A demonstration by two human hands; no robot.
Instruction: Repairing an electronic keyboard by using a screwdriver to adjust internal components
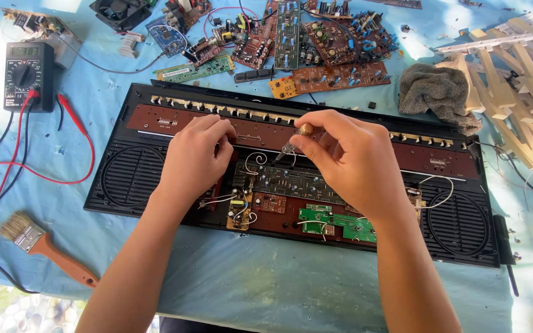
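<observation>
An opened black electronic keyboard shell (124,179) lies on a blue cloth, its brown and green circuit boards (334,223) exposed between two round speaker grilles. My right hand (350,157) pinches a small screwdriver (292,143) with a brass-coloured cap, tip down near the long brown board (266,129). My left hand (197,154) rests with curled fingers on that same board just left of the tool; whether it grips anything is hidden.
A black multimeter (27,75) with red leads sits far left. A paintbrush (44,245) lies at the front left. Several loose circuit boards (316,43) and a fan (120,12) lie behind. A grey rag (436,92) and pale keyboard keys (513,92) are at right.
</observation>
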